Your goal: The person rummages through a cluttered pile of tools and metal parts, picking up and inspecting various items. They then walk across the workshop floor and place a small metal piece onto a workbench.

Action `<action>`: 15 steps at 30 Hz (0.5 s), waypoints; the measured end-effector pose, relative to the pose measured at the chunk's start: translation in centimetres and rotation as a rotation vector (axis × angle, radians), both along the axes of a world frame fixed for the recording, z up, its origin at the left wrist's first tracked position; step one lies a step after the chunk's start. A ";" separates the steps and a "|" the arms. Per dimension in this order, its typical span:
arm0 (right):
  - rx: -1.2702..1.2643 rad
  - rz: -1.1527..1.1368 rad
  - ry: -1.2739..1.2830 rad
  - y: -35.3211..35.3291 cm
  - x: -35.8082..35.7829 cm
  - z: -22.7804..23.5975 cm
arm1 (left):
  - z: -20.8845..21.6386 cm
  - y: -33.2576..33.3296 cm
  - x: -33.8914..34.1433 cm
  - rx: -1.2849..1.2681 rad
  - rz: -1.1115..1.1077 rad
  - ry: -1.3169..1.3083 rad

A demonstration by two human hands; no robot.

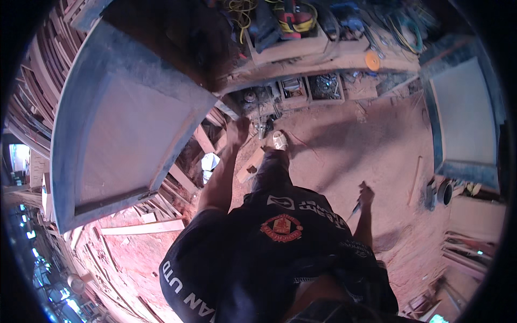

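My left arm reaches forward, and my left hand (238, 131) is at the near end of a short pale grey bar (228, 109). That bar lies by the lower right corner of a large framed panel (124, 118). The left fingers are dark and blurred, so their grip is unclear. Out to my right side, my right hand (367, 192) is closed round a slim tool. The tool's narrow bluish shaft (355, 209) points down toward the floor; its exact kind cannot be made out.
Ahead stands a cluttered workbench (323, 65) with cables, tools and an orange disc (372, 61). Open boxes (325, 87) of small parts sit beneath it. Another framed panel (466, 110) leans at the right. Wood offcuts (142, 227) litter the dusty floor (344, 145) at left.
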State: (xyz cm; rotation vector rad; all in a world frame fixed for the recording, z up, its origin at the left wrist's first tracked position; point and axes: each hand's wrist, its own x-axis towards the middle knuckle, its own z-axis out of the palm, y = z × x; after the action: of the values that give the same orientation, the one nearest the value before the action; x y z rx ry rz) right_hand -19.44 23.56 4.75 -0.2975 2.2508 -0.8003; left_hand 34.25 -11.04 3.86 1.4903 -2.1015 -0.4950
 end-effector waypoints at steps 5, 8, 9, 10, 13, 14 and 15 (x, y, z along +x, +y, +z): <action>0.108 0.682 0.311 -1.7 2.4 -6.2 | 5.3 -20.7 -1.5 -0.434 0.422 0.041; 0.402 1.177 0.642 -3.4 2.6 -7.9 | 5.3 -26.2 -0.3 0.025 0.452 -0.349; 0.407 1.185 0.584 -4.3 2.5 -8.3 | 4.9 -27.2 -0.1 0.050 0.482 -0.261; 0.396 1.136 0.486 -5.4 2.0 -8.7 | 4.5 -27.8 -0.1 0.046 0.496 -0.252; 0.364 0.918 0.182 -9.3 0.5 -10.9 | 3.4 -28.0 -0.5 0.037 0.534 -0.203; 0.354 0.869 0.114 -10.6 -0.1 -12.0 | 3.3 -27.9 -0.7 0.028 0.545 -0.187; 0.346 0.810 0.050 -11.9 -0.9 -13.1 | 3.2 -27.7 -1.0 0.012 0.561 -0.178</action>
State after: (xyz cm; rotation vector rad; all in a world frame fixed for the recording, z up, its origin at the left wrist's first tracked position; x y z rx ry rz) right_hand -20.36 11.70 -8.38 -0.9758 1.9945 0.0219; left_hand 33.27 -38.78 7.04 2.0893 -1.6847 -0.1663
